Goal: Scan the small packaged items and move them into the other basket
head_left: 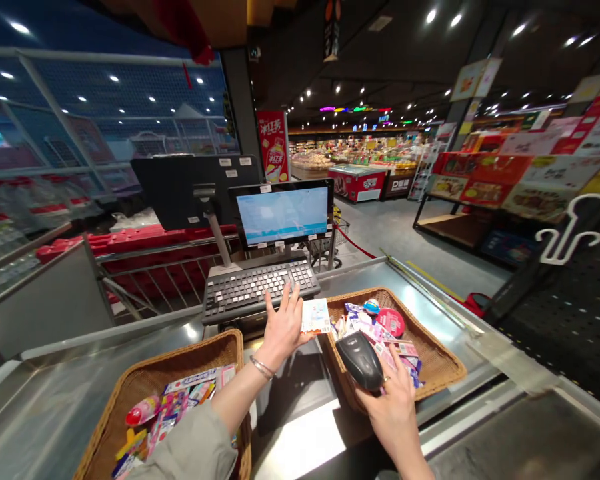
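My left hand [284, 323] reaches over the black keyboard [260, 288], fingers stretched onto its keys at the right part. A small white-and-orange packet [316, 315] with a barcode is held at that hand's thumb side. In my right hand [395, 400] is a black barcode scanner [360, 360], gripped above the right wicker basket [437, 370]. This basket contains several wrapped snacks, among them a round red container [391, 323] and a blue-topped item [371, 307]. Under my left forearm stands another wicker basket [117, 393] with colourful packets and a red-and-pink egg-shaped item [143, 410].
A lit monitor [283, 213] stands behind the keyboard, with a second screen [190, 190] seen from its back. The metal counter [415, 297] runs around the baskets. A metal railing [155, 267] stands to the left, and a white hanger-like hook [567, 230] to the right.
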Demonstrator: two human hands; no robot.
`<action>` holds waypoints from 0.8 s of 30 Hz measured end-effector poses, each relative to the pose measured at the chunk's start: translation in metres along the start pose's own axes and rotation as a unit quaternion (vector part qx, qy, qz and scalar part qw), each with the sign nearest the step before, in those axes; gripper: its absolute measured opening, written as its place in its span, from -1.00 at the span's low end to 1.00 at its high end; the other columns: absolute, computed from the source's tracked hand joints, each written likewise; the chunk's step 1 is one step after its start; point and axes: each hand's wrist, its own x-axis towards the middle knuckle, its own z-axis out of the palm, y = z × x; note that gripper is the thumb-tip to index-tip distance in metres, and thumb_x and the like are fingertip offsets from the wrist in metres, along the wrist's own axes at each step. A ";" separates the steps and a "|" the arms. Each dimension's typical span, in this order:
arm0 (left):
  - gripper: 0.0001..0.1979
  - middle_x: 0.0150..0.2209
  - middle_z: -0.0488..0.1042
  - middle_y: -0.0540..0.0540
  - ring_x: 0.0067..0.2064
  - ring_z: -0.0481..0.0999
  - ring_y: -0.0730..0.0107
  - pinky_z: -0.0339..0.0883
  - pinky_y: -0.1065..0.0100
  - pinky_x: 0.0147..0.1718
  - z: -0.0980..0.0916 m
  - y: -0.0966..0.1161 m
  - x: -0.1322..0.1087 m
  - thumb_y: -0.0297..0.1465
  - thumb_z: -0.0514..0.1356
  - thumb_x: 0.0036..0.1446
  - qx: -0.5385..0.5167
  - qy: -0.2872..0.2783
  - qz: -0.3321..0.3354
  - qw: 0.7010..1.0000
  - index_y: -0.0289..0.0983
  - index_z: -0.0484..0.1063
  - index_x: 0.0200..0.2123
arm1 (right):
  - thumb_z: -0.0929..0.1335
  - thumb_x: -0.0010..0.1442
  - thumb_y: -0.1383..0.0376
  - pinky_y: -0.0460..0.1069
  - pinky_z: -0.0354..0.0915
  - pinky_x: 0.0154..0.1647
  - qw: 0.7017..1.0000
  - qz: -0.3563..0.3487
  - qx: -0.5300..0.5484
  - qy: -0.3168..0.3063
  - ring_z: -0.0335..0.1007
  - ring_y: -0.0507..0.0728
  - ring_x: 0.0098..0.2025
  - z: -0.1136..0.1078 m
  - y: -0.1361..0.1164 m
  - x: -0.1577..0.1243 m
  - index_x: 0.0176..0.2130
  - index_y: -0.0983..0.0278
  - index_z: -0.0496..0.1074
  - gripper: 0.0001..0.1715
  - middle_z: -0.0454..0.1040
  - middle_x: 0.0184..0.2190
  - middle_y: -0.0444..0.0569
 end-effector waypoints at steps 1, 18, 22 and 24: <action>-0.22 0.40 -0.16 -0.30 0.43 -0.32 -0.11 -0.66 -0.42 0.21 0.001 0.003 0.002 0.11 0.11 0.10 -0.003 0.001 0.009 1.000 -0.36 0.30 0.18 | 0.39 0.10 0.03 0.33 0.05 0.24 1.000 0.005 -0.004 0.009 0.09 0.35 0.31 -0.002 0.002 0.000 0.10 0.24 0.39 -0.37 0.39 0.14 0.12; -0.36 0.40 -0.05 -0.16 0.43 -0.36 -0.03 -0.59 -0.49 0.19 0.022 0.055 0.044 -0.02 0.05 0.23 -0.046 0.049 0.099 0.993 -0.20 0.18 0.28 | 0.37 0.12 -0.02 0.32 0.13 0.21 0.996 0.044 -0.030 0.070 0.11 0.36 0.29 -0.030 0.031 0.002 -0.09 0.22 0.54 -0.51 0.53 -0.01 0.10; -0.39 0.40 -0.05 -0.14 0.44 -0.33 0.03 -0.57 -0.46 0.21 0.029 0.065 0.050 -0.07 -0.01 0.29 -0.050 0.052 0.068 0.995 -0.19 0.09 0.32 | 0.36 0.12 -0.02 0.32 0.12 0.22 0.995 0.073 -0.035 0.066 0.09 0.36 0.31 -0.032 0.037 0.004 -0.08 0.26 0.53 -0.48 0.51 0.01 0.12; -0.37 0.40 -0.06 -0.16 0.44 -0.31 0.03 -0.56 -0.43 0.23 0.029 0.063 0.049 -0.07 -0.01 0.28 -0.053 0.051 0.064 0.995 -0.22 0.10 0.32 | 0.35 0.12 0.00 0.32 0.12 0.22 0.994 0.078 -0.031 0.068 0.09 0.36 0.31 -0.031 0.039 0.005 -0.08 0.28 0.53 -0.49 0.50 0.02 0.13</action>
